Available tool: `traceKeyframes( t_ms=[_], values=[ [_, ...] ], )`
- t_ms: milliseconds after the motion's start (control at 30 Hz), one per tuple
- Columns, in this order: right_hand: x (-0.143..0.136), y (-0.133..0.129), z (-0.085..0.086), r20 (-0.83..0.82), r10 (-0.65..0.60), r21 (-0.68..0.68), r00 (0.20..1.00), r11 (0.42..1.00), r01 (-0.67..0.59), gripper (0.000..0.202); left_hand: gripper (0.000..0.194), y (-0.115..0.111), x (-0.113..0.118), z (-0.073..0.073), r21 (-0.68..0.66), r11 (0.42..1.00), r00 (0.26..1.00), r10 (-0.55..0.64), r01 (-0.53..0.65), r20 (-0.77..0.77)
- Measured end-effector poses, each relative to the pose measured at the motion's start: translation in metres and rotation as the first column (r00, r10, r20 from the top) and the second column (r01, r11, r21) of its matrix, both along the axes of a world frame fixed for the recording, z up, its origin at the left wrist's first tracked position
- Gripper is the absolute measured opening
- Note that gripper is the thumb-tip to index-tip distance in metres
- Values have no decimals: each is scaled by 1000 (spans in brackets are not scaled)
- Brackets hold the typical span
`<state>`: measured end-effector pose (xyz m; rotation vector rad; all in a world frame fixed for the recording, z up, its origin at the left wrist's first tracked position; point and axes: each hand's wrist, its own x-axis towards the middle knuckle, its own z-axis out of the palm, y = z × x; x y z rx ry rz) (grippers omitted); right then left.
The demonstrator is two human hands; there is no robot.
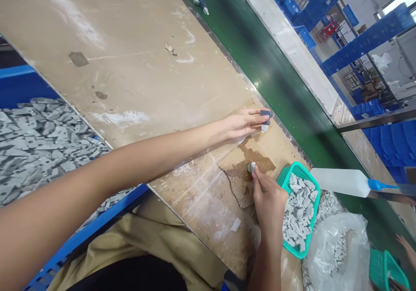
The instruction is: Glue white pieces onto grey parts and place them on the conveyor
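Note:
My left hand (248,122) is near the conveyor-side edge of the table, its thumb and fingers closed on a dark blue and white piece (265,119). Lower down, my right hand (268,191) pinches a small light grey piece (253,166) at a small round object (249,168) on wet, torn cardboard (238,169). Just right of that hand stands a green basket (316,191) full of small grey-white pieces (299,208).
A blue crate (29,80) of grey parts is at the left. Beyond the worktable (130,65) runs a green conveyor (260,61). A white bottle (341,181), a plastic bag (338,247) and another person's hand (406,247) are at the right.

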<state>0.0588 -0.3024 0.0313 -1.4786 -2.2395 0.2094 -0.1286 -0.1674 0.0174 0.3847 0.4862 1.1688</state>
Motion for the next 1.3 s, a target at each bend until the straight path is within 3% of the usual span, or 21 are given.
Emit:
traceKeyframes(
  t_ms=[400,533,667,800,900,1000,1300],
  values=[
    [3,2,-4,24,33,42,999,999,-34,28,30,-10,9,-7,117,993,999,-27,31,-35],
    [1,0,1,-49,21,57,999,998,-18,26,26,-12,10,-6,121,990,996,-59,67,-68],
    [1,-4,8,-223,-102,47,970,992,115,23,23,-16,14,-2,101,991,975,-69,93,-213],
    [6,-7,13,-401,-272,87,875,939,332,24,28,-23,19,2,150,971,925,-124,188,-360],
    [9,-8,15,-519,-282,125,807,909,398,23,27,-29,24,4,206,938,889,-170,279,-426],
    [10,-8,16,-557,-232,144,797,919,368,21,31,-37,29,5,237,915,874,-197,326,-444],
    [9,-7,18,-432,-162,210,887,938,274,21,33,-50,34,6,286,867,859,-259,409,-441]
  ],
)
